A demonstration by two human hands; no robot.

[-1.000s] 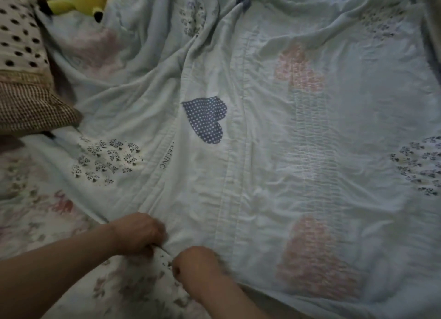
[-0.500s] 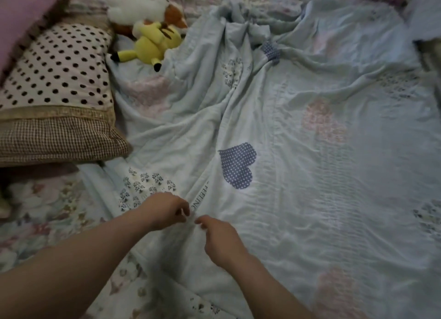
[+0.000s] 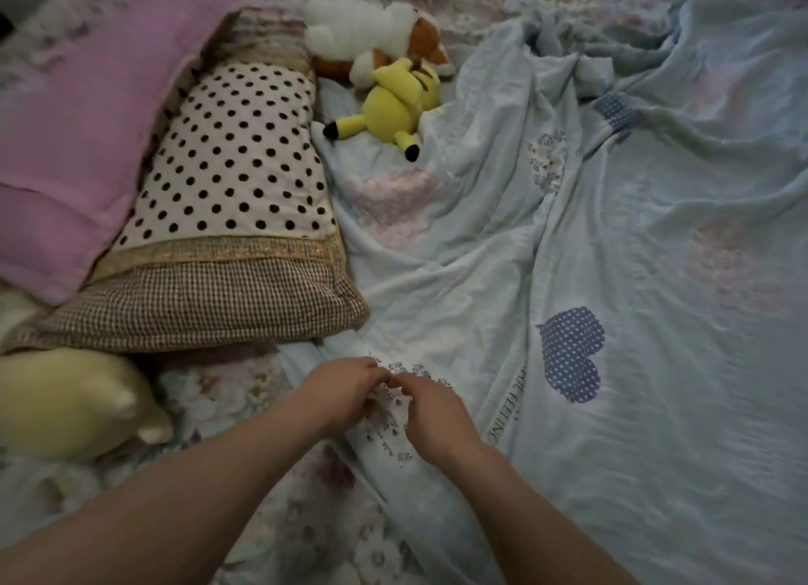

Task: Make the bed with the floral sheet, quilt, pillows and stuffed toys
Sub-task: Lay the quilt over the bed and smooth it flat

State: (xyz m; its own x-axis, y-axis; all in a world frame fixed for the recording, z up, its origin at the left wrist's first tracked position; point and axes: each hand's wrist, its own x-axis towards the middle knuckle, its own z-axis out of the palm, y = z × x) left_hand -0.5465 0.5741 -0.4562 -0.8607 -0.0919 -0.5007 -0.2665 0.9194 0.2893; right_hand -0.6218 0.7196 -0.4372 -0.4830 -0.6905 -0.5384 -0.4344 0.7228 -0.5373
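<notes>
Both hands meet at the quilt's (image 3: pixel 612 243) near-left edge: left hand (image 3: pixel 339 392) and right hand (image 3: pixel 430 412) each pinch the fabric with curled fingers (knuckles almost touching). The floral sheet (image 3: pixel 245 401) lies beneath, pillows (image 3: pixel 227 182) far left.

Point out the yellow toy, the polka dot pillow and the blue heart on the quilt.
Yellow toy (image 3: pixel 393 108), head view, on its body.
Polka dot pillow (image 3: pixel 236 160), head view, dotted top face.
Blue heart (image 3: pixel 570 352), head view, middle of the patch.

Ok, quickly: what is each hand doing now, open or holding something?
Left hand: fingers pinch the edge of the light blue heart-patterned quilt.
Right hand: pinches the same quilt edge.
</notes>
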